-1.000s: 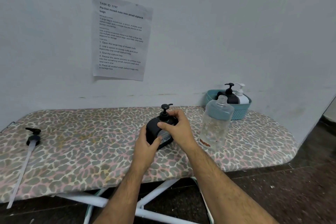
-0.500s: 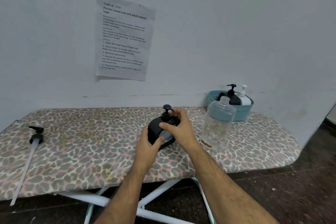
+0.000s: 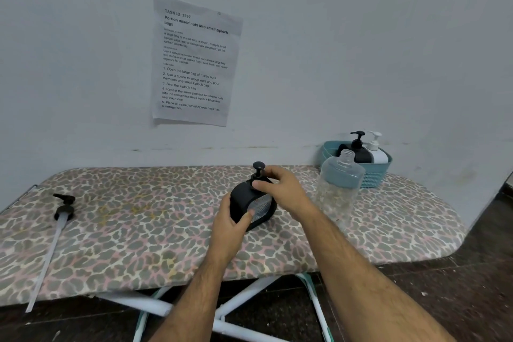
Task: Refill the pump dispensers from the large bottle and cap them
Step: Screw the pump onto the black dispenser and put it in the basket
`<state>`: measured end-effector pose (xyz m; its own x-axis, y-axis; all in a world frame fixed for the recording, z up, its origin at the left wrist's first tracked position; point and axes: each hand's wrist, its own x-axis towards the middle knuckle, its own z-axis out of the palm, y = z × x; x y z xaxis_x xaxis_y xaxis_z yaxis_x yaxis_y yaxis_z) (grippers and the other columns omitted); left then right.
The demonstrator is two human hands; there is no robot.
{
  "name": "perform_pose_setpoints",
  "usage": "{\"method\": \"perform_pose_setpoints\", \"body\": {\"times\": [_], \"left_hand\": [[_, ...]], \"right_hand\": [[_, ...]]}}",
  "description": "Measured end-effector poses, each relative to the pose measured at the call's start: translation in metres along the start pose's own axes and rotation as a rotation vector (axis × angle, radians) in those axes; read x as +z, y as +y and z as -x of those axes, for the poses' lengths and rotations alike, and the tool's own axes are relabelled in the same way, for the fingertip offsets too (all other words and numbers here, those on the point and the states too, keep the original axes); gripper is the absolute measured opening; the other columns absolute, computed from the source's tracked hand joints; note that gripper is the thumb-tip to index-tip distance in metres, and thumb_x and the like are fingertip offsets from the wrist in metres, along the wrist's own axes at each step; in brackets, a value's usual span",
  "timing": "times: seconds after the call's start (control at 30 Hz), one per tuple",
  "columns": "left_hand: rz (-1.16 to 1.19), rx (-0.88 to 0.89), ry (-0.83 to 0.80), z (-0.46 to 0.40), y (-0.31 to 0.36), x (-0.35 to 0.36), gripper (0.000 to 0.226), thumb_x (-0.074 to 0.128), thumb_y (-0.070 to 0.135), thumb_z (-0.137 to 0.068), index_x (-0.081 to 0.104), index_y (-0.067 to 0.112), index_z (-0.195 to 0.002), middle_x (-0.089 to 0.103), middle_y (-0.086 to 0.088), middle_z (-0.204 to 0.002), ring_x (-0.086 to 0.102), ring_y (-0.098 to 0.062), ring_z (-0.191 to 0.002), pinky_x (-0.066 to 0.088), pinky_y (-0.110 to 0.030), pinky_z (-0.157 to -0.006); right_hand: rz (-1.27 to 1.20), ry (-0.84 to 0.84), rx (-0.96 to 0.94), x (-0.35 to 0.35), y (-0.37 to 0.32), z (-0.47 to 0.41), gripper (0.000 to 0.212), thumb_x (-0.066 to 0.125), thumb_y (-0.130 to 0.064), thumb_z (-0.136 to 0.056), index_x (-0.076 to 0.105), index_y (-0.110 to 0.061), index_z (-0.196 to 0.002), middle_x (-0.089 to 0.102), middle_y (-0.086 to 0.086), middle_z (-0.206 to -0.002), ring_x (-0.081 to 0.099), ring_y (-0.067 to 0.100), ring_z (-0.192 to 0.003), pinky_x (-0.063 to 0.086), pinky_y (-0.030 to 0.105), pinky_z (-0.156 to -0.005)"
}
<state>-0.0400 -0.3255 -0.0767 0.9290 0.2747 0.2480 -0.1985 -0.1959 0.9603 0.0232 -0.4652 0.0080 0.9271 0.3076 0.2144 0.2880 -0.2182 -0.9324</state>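
While gripped, squat matte-black dispenser (image 3: 244,203).

A: What can't we see on the black dispenser (image 3: 244,203)?
B: Right hand (image 3: 280,189) covers its collar & right shoulder, so can't tell how the pump sits on the neck. Left hand (image 3: 229,226) hides the near-left side. Label is partly behind the left thumb, print too blurry to read.
A: Large bottle (image 3: 338,189)?
B: Right forearm cuts off its near base; fill level unclear thru the clear wall.
A: Far right basket (image 3: 373,178)?
B: Bottle blocks its left part. Two dispensers inside, only tops show.
A: Loose pump (image 3: 62,209) at left?
B: Tube tip runs off the board (image 3: 125,230) edge, blurred.
A: Wall sheet (image 3: 194,61)?
B: Small print illegible.
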Motion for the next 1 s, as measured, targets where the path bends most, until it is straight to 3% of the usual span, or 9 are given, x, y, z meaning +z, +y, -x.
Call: {"method": "perform_pose_setpoints", "body": {"times": [0.1, 0.17, 0.27, 0.37, 0.47, 0.57, 0.77, 0.9, 1.0], "left_hand": [[0.006, -0.007, -0.007, 0.0, 0.001, 0.0, 0.05, 0.067, 0.022, -0.093, 0.041, 0.053, -0.123, 0.06, 0.021, -0.121, 0.06, 0.0, -0.112, 0.052, -0.03, -0.096], [0.002, -0.006, -0.01, 0.0, 0.001, 0.0, 0.05, 0.067, 0.021, -0.093, 0.041, 0.047, -0.127, 0.06, 0.02, -0.121, 0.06, -0.001, -0.113, 0.052, -0.033, -0.098], [0.007, -0.013, -0.01, 0.0, 0.003, 0.0, 0.05, 0.067, 0.02, -0.093, 0.042, 0.043, -0.129, 0.06, 0.021, -0.12, 0.06, 0.0, -0.112, 0.053, -0.033, -0.097], [0.005, -0.018, -0.013, 0.0, 0.002, -0.001, 0.05, 0.066, 0.021, -0.094, 0.041, 0.042, -0.131, 0.06, 0.02, -0.121, 0.06, -0.002, -0.113, 0.053, -0.033, -0.097], [0.007, -0.02, -0.014, 0.0, 0.001, -0.001, 0.051, 0.067, 0.021, -0.093, 0.042, 0.041, -0.132, 0.061, 0.017, -0.123, 0.06, -0.004, -0.114, 0.053, -0.035, -0.098], [0.014, -0.015, -0.009, 0.0, 0.001, -0.001, 0.049, 0.067, 0.019, -0.093, 0.043, 0.042, -0.13, 0.062, 0.017, -0.121, 0.061, -0.001, -0.111, 0.054, -0.037, -0.097], [0.031, -0.024, -0.001, -0.001, -0.001, -0.001, 0.051, 0.068, 0.022, -0.092, 0.044, 0.044, -0.13, 0.062, 0.015, -0.123, 0.062, -0.002, -0.111, 0.055, -0.04, -0.097], [0.03, -0.011, -0.001, 0.001, 0.004, 0.0, 0.049, 0.068, 0.021, -0.093, 0.044, 0.053, -0.121, 0.062, 0.016, -0.122, 0.062, -0.002, -0.111, 0.055, -0.039, -0.097], [0.024, -0.009, -0.003, 0.002, 0.003, -0.001, 0.049, 0.068, 0.022, -0.092, 0.044, 0.053, -0.121, 0.062, 0.015, -0.122, 0.062, -0.003, -0.111, 0.055, -0.038, -0.097]], "right_hand": [[0.129, -0.138, 0.012, -0.016, -0.012, -0.008, 0.021, 0.069, -0.008, -0.087, 0.071, -0.009, -0.108, 0.071, 0.0, -0.106, 0.064, 0.01, -0.097, 0.046, 0.02, -0.086], [0.21, -0.218, 0.013, -0.024, -0.02, -0.012, 0.021, 0.069, -0.009, -0.088, 0.072, -0.008, -0.109, 0.071, -0.001, -0.106, 0.063, 0.004, -0.093, 0.045, 0.01, -0.079], [0.352, -0.301, -0.009, -0.029, -0.029, -0.02, 0.026, 0.069, -0.013, -0.09, 0.069, -0.007, -0.116, 0.068, 0.0, -0.111, 0.059, 0.009, -0.1, 0.039, 0.021, -0.087], [0.376, -0.384, 0.027, -0.031, -0.032, -0.027, 0.033, 0.068, -0.016, -0.091, 0.066, -0.017, -0.124, 0.064, -0.006, -0.121, 0.054, 0.007, -0.114, 0.034, 0.024, -0.097], [0.327, -0.351, 0.047, -0.03, -0.023, -0.03, 0.028, 0.074, -0.018, -0.087, 0.07, -0.018, -0.115, 0.068, -0.008, -0.116, 0.06, 0.011, -0.114, 0.04, 0.03, -0.102], [0.415, -0.214, 0.016, -0.026, -0.016, -0.032, 0.04, 0.082, -0.03, -0.078, 0.071, -0.017, -0.114, 0.065, -0.003, -0.123, 0.058, 0.016, -0.118, 0.042, 0.036, -0.102], [0.54, -0.081, -0.03, -0.014, -0.016, -0.026, 0.046, 0.082, -0.042, -0.075, 0.07, -0.017, -0.112, 0.065, -0.006, -0.118, 0.058, 0.013, -0.108, 0.041, 0.029, -0.086], [0.477, -0.208, 0.013, -0.02, -0.021, -0.026, 0.045, 0.077, -0.033, -0.083, 0.066, -0.016, -0.123, 0.062, -0.002, -0.128, 0.056, 0.016, -0.118, 0.04, 0.031, -0.095], [0.35, -0.294, 0.048, -0.023, -0.026, -0.023, 0.032, 0.074, -0.023, -0.087, 0.069, -0.016, -0.118, 0.065, -0.002, -0.126, 0.057, 0.014, -0.118, 0.04, 0.033, -0.101]]}}
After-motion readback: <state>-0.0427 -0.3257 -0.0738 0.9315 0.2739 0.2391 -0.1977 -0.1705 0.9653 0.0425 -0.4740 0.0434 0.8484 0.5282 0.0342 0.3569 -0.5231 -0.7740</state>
